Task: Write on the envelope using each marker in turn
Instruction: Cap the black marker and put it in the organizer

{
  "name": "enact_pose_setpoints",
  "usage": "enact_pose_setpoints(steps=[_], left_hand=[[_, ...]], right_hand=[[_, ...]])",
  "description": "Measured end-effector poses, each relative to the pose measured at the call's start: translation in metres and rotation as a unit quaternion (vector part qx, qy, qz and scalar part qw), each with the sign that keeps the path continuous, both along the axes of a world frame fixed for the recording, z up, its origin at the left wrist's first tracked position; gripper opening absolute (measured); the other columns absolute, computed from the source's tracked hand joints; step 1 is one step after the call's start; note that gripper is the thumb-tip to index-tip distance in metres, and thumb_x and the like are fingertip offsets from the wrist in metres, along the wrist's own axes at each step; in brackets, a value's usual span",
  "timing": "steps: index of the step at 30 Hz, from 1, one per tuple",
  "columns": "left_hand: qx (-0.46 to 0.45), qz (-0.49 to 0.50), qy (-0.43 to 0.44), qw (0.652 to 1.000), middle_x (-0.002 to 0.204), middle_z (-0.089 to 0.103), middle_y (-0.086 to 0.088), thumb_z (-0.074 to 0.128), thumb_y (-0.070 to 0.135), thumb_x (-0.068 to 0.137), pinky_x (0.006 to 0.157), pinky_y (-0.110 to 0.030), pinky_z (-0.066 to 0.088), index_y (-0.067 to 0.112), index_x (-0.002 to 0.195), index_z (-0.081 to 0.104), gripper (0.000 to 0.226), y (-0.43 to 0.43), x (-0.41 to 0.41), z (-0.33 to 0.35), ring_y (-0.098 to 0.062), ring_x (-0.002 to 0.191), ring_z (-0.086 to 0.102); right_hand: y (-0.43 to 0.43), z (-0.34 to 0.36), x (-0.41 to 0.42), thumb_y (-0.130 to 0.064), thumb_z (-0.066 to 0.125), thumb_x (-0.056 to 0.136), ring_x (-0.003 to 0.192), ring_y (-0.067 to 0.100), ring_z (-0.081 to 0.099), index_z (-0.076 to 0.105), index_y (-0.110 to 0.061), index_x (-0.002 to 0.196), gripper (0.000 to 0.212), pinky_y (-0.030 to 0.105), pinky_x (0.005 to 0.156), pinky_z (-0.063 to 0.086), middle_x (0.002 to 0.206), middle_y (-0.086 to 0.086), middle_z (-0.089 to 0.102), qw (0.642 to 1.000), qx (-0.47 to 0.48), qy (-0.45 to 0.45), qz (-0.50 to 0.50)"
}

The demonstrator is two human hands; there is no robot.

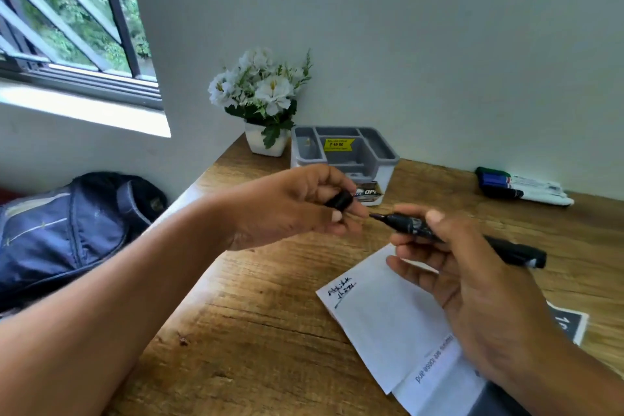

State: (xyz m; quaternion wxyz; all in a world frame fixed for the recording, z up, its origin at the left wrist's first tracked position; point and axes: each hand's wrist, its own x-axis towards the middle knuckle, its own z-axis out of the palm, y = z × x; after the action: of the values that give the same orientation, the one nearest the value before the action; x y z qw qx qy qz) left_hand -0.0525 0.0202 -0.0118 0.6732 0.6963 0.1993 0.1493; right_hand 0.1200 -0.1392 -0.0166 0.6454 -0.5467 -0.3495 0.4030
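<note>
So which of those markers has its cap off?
The black marker in the right hand: its tip is bare, its cap in the left hand. The markers by the wall look capped.

Two bare forearms enter the view from the lower edge, one from the lower left and one from the lower right. No sleeve, cuff, watch, bracelet or strap shows on either forearm or wrist across the visible length. The left hand and the right hand are ungloved. No ring shows on any visible finger. The fingernails are short and unpainted; one shows on the left thumb and one on the right thumb.
</note>
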Motion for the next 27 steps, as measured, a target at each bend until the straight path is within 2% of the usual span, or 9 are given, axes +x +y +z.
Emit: enact_pose_setpoints(steps=[4, 8, 11, 15, 18, 23, 27], left_hand=[[0.027, -0.011, -0.007, 1.0, 0.122, 0.071, -0.017, 0.059, -0.012, 0.09, 0.102, -0.039, 0.051, -0.002, 0.122, 0.049, 0.035, -0.008, 0.006, 0.001, -0.029, 0.117, 0.067], [0.064, 0.002, 0.003, 0.998, 0.114, 0.074, -0.013, 0.067, -0.009, 0.084, 0.097, -0.031, 0.054, 0.002, 0.111, 0.06, 0.03, -0.014, 0.009, 0.003, -0.025, 0.111, 0.07], [0.069, 0.005, 0.006, 0.998, 0.112, 0.075, -0.012, 0.072, 0.001, 0.08, 0.099, -0.034, 0.053, 0.009, 0.106, 0.064, 0.029, -0.018, 0.01, 0.004, -0.026, 0.111, 0.07], [0.069, 0.006, 0.007, 0.998, 0.113, 0.075, -0.013, 0.073, 0.004, 0.077, 0.101, -0.037, 0.052, 0.01, 0.106, 0.065, 0.03, -0.019, 0.011, 0.004, -0.028, 0.112, 0.069], [0.065, 0.006, 0.002, 0.998, 0.115, 0.074, -0.014, 0.072, 0.004, 0.079, 0.099, -0.034, 0.053, 0.008, 0.107, 0.065, 0.03, -0.019, 0.011, 0.004, -0.027, 0.113, 0.069], [-0.045, 0.037, -0.045, 0.997, 0.121, 0.066, -0.028, 0.054, 0.001, 0.096, 0.088, -0.034, 0.057, 0.006, 0.126, 0.059, 0.03, -0.02, 0.013, 0.004, -0.034, 0.11, 0.068], [-0.142, 0.083, -0.075, 0.984, 0.118, 0.067, -0.031, 0.053, 0.01, 0.097, 0.084, -0.038, 0.06, 0.006, 0.113, 0.057, 0.017, -0.022, 0.018, 0.002, -0.038, 0.108, 0.069]], right_hand=[[0.0, 0.005, 0.008, -0.034, 0.064, 0.074, 0.078, 0.019, 0.076, 0.083, -0.021, 0.088, 0.027, 0.041, 0.082, 0.063, 0.086, 0.014, 0.08, 0.999, 0.046, -0.011, -0.001], [-0.001, 0.005, 0.011, -0.023, 0.066, 0.084, 0.083, 0.024, 0.077, 0.082, -0.024, 0.084, 0.016, 0.04, 0.08, 0.061, 0.086, 0.013, 0.08, 0.998, 0.051, -0.041, -0.001], [0.0, 0.003, 0.012, -0.011, 0.06, 0.097, 0.084, 0.022, 0.078, 0.082, -0.023, 0.084, 0.029, 0.041, 0.082, 0.061, 0.086, 0.012, 0.081, 0.999, 0.028, -0.046, -0.002], [0.0, 0.001, 0.013, -0.014, 0.06, 0.098, 0.082, 0.022, 0.078, 0.081, -0.02, 0.086, 0.025, 0.042, 0.083, 0.06, 0.086, 0.014, 0.081, 0.999, 0.009, -0.04, -0.001], [0.0, 0.0, 0.014, -0.016, 0.059, 0.098, 0.081, 0.021, 0.078, 0.082, -0.023, 0.085, 0.027, 0.041, 0.081, 0.06, 0.085, 0.014, 0.081, 0.999, 0.016, -0.035, -0.002], [0.001, -0.003, 0.015, -0.015, 0.057, 0.098, 0.081, 0.022, 0.075, 0.08, -0.02, 0.087, 0.026, 0.041, 0.08, 0.061, 0.086, 0.015, 0.079, 0.998, 0.064, 0.002, -0.02], [0.002, -0.005, 0.014, -0.016, 0.061, 0.093, 0.081, 0.02, 0.075, 0.081, -0.022, 0.086, 0.022, 0.041, 0.081, 0.062, 0.089, 0.014, 0.08, 0.998, 0.063, -0.017, 0.007]])
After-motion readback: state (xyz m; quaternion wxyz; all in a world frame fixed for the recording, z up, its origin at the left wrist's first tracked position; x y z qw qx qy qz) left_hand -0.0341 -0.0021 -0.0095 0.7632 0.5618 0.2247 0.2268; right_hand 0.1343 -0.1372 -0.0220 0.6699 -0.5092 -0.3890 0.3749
